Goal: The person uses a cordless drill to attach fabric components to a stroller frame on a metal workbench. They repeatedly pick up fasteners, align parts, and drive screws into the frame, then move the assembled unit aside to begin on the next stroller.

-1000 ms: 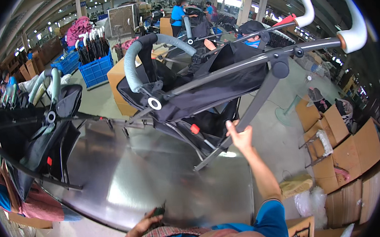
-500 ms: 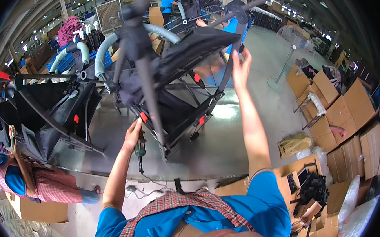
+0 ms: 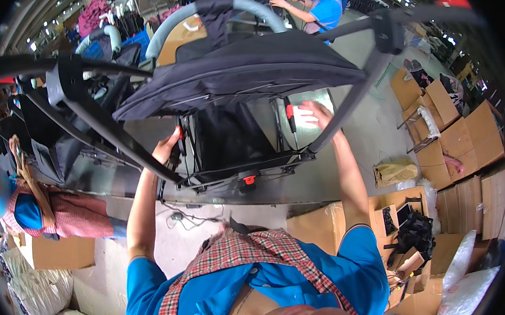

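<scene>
Though stroller (image 3: pixel 227 133) sits at bench's (image 3: pixel 319 183) near edge, fabric (image 3: pixel 240 70) and bar (image 3: pixel 260 10) already on, remaining work unclear; left hand (image 3: pixel 165 147) at red clip (image 3: pixel 179 132), hold unclear, right hand (image 3: pixel 317 115) wide, fingers spread

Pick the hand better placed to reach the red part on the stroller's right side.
Probably the right hand: it is open, close beside that red part. The left hand is at the opposite side, by another red part.
</scene>
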A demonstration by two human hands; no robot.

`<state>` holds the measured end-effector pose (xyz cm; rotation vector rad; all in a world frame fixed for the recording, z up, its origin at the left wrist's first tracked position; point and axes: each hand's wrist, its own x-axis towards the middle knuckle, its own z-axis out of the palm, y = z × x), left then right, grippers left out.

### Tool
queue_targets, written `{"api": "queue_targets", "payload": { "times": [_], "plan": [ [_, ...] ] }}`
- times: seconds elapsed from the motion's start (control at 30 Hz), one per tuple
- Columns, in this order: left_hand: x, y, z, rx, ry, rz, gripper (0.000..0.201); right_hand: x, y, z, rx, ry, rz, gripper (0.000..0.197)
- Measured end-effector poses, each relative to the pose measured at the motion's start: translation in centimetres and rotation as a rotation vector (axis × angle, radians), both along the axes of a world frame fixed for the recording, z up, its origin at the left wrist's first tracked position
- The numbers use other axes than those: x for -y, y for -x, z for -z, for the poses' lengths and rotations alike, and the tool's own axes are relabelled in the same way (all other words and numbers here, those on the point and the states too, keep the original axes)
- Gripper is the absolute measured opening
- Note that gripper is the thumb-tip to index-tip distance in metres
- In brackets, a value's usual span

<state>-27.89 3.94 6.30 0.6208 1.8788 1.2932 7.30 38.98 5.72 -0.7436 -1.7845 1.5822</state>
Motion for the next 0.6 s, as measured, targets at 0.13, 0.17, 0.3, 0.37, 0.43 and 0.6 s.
{"api": "queue_targets", "payload": {
  "times": [0.13,0.17,0.3,0.37,0.43,0.6],
  "plan": [
    [-3.5,-2.1,-0.9,0.089,0.050,0.106,0.062,0.1,-1.7,0.8,0.174,0.240,-0.167,0.055],
    [-4.5,-2.7,-1.5,0.120,0.044,0.120,0.061,-0.4,-2.3,0.4,0.121,0.312,-0.131,0.051],
    [-8.9,-2.8,-0.9,0.113,0.057,0.195,0.055,-3.5,-4.4,-0.2,0.224,0.281,-0.099,0.056],
    [-11.4,-2.9,-0.8,0.020,0.073,0.209,0.051,-5.0,-5.0,-0.2,0.262,0.247,-0.029,0.055],
    [-13.2,-3.6,-1.7,-0.002,0.092,0.239,0.050,-5.8,-5.7,-0.2,0.293,0.242,0.045,0.053],
    [-15.9,-3.9,-0.7,0.033,0.058,0.335,0.052,-6.7,-8.2,-0.4,0.229,0.325,0.070,0.057]
  ]
}}
